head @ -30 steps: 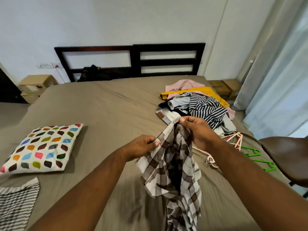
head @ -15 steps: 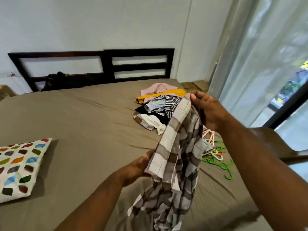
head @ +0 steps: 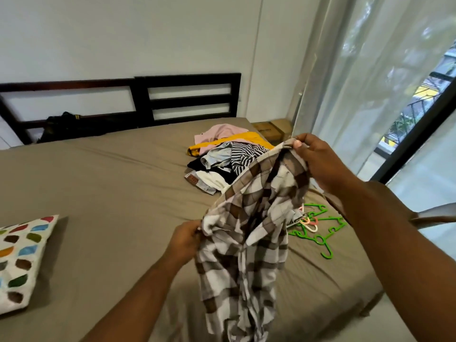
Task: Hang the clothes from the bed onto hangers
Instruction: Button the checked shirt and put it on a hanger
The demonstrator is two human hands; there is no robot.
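The person's two hands, close together at one height a second ago, now stand apart: the right hand (head: 318, 161) has risen up and away while the left hand (head: 185, 240) has dropped low, drawing the brown-and-white checked cotton shirt (head: 256, 233) out on a slant between them. Against half a second ago, the cloth is spread a little wider.

The right hand pinches the shirt's top edge between thumb and fingers, above the far side of the bed. The left hand grips a bunched edge lower down and nearer the camera. The rest of the shirt hangs loose below both hands, over the taupe fitted bedsheet (head: 111, 193).

Behind the raised shirt lies a heap of mixed clothes (head: 229, 156), among them pink, yellow, striped and black pieces. Just right of the shirt, bright green plastic hangers (head: 320, 233) lie tangled on the sheet with a few pale pink ones (head: 309, 222). A white cushion with coloured spots (head: 22, 257) rests at the left edge. A dark wooden slatted headboard (head: 187, 95) stands against the wall, and sheer white curtains (head: 370, 82) hang at right.
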